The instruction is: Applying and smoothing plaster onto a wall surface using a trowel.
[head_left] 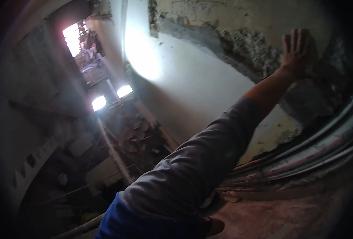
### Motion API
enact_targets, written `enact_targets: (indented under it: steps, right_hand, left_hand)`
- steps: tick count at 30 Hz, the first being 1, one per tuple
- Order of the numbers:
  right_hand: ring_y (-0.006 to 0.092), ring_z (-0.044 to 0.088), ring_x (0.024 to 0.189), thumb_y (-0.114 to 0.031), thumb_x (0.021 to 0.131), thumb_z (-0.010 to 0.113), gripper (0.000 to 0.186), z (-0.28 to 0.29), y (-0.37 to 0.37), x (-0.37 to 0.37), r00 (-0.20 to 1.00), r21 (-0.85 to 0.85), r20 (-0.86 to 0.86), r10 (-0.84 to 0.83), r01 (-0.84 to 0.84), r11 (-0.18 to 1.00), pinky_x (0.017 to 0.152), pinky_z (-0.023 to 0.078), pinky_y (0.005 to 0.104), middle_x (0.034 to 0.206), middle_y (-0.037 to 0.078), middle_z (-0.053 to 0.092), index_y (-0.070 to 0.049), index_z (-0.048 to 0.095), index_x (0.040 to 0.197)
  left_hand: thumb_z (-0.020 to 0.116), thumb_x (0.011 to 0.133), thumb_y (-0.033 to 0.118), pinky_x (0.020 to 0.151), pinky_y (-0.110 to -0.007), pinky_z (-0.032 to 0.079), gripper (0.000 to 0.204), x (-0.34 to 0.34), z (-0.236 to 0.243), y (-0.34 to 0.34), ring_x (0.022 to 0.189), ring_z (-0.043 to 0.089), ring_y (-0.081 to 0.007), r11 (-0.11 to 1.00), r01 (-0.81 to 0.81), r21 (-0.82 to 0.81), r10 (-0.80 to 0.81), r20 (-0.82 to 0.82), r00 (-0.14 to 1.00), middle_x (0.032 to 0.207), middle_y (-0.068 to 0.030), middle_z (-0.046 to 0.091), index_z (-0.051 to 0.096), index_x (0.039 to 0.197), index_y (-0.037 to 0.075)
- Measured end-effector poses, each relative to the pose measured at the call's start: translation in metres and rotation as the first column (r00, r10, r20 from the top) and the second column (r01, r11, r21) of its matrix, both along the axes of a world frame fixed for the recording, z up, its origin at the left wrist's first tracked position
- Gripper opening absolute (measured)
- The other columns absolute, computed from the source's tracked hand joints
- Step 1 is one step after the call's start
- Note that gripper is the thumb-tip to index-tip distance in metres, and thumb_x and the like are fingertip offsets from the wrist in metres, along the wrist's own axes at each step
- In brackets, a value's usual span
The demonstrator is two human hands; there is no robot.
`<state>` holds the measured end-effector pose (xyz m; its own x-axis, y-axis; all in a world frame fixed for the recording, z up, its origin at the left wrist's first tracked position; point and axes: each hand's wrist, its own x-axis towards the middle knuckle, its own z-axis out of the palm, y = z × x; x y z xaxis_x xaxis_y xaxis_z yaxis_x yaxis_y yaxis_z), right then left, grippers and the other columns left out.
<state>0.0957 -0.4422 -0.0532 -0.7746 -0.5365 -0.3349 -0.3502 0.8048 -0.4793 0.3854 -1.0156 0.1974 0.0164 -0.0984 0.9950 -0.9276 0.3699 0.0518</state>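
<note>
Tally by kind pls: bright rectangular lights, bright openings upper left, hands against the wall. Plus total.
Bright rectangular lights: 2
Bright opening, upper left: 1
Hand against the wall: 1
Total: 4

The head camera looks from the person's head through a wide fisheye lens, facing forward and downward along the sleeve [200, 159], which enters very near between 6 and 7 o'clock. Toward 2 o'clock the wall [272, 24] stands close enough for the outstretched hand [295, 57], while at 11 o'clock the view goes deep to a bright opening [73, 40], whose leaning edges show a sideways tilt.
</note>
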Motion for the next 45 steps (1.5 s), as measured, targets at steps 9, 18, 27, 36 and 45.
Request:
enact_targets:
  steps: [9, 18, 27, 36, 45]
  right_hand:
    - [0.0231, 0.06, 0.072, -0.049, 0.086, 0.064, 0.063, -0.019, -0.024, 0.002, 0.994, 0.162, -0.077, 0.08, -0.067, 0.984, 0.068, 0.05, 0.0371, 0.088, 0.009, 0.064, -0.004, 0.05, 0.129]
    - [0.0228, 0.06, 0.072, -0.047, 0.089, 0.061, 0.063, -0.053, -0.026, -0.01, 0.995, 0.17, -0.005, 0.102, -0.1, 0.98, 0.068, 0.049, 0.0365, 0.09, 0.01, 0.064, -0.004, 0.048, 0.132]
    - [0.0226, 0.059, 0.072, -0.046, 0.091, 0.058, 0.062, -0.083, -0.022, -0.02, 0.993, 0.176, 0.071, 0.091, -0.103, 0.979, 0.069, 0.049, 0.0359, 0.093, 0.01, 0.063, -0.005, 0.045, 0.135]
    - [0.0224, 0.059, 0.073, -0.045, 0.093, 0.055, 0.061, -0.111, -0.011, -0.029, 0.99, 0.188, 0.12, 0.074, -0.096, 0.978, 0.069, 0.048, 0.0353, 0.095, 0.011, 0.063, -0.005, 0.043, 0.138]
    - [0.0222, 0.059, 0.073, -0.044, 0.095, 0.052, 0.061, -0.165, 0.018, -0.041, 0.972, 0.233, 0.231, -0.045, -0.011, 0.973, 0.069, 0.048, 0.0347, 0.097, 0.012, 0.063, -0.005, 0.04, 0.14]
  left_hand:
    - [0.062, 0.05, 0.086, 0.106, -0.072, -0.009, 0.14, -0.006, -0.005, -0.009, 0.141, -0.011, -0.0511, 0.974, -0.186, -0.132, 0.181, -0.045, 0.982, 0.152, -0.0355, -0.003, 0.015, 0.149, -0.002]
    - [0.058, 0.052, 0.087, 0.101, -0.078, -0.007, 0.135, -0.007, -0.002, -0.011, 0.139, -0.013, -0.053, 0.94, -0.285, -0.187, 0.281, -0.048, 0.958, 0.152, -0.0358, -0.005, 0.02, 0.149, 0.001]
    - [0.06, 0.052, 0.086, 0.101, -0.077, -0.008, 0.138, -0.005, -0.004, -0.006, 0.139, -0.014, -0.0528, 0.956, -0.235, -0.176, 0.235, -0.024, 0.972, 0.151, -0.0366, -0.006, 0.017, 0.149, -0.002]
    - [0.06, 0.054, 0.085, 0.101, -0.078, -0.008, 0.137, -0.01, -0.001, -0.006, 0.139, -0.015, -0.0524, 0.961, -0.226, -0.157, 0.226, -0.022, 0.974, 0.152, -0.0357, -0.006, 0.012, 0.151, 0.001]
    - [0.063, 0.053, 0.084, 0.101, -0.075, -0.011, 0.139, -0.001, -0.004, -0.001, 0.14, -0.021, -0.0475, 0.981, -0.181, -0.069, 0.18, -0.009, 0.984, 0.152, -0.0333, -0.013, 0.009, 0.151, 0.003]
